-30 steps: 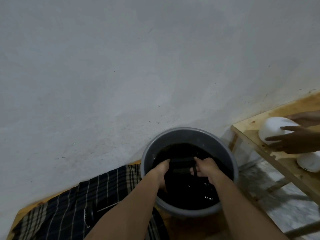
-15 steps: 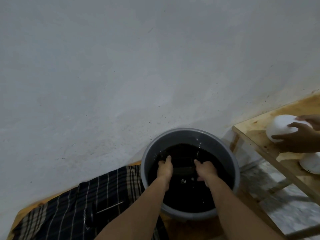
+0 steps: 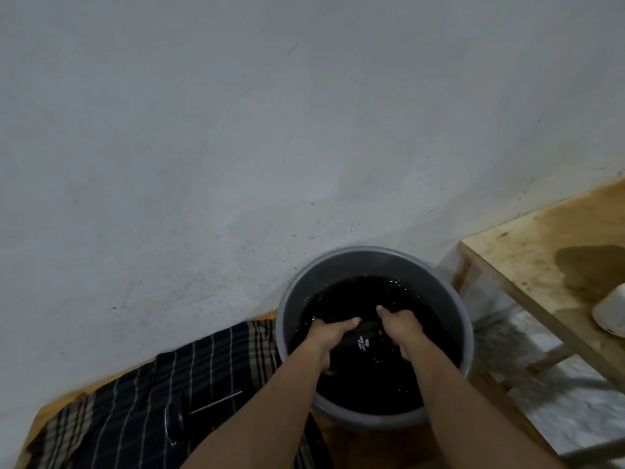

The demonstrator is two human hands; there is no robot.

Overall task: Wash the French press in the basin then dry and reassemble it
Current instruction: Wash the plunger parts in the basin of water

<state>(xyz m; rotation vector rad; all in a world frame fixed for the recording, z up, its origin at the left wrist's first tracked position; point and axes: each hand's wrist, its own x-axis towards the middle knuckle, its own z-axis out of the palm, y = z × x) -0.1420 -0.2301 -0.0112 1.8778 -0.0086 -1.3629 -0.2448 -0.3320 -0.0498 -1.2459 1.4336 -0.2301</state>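
A round grey basin (image 3: 439, 292) stands on the floor by the wall, filled with dark water. Both my hands are in it, holding a dark French press body (image 3: 367, 336) with a small white logo, partly under water. My left hand (image 3: 328, 336) grips its left side and my right hand (image 3: 399, 324) grips its right side. The plunger (image 3: 189, 412), a dark disc with a thin metal rod, lies on the checked cloth (image 3: 135, 394) to the left of the basin.
A grey wall rises right behind the basin. A low wooden shelf (image 3: 527, 252) stands to the right, with a white rounded object (image 3: 612, 309) at the frame's right edge. Pale tiled floor shows under the shelf.
Another person's hands and the white bowl they held on the shelf have left the view. My hands have shifted on the press in the water, and the logo now faces up.
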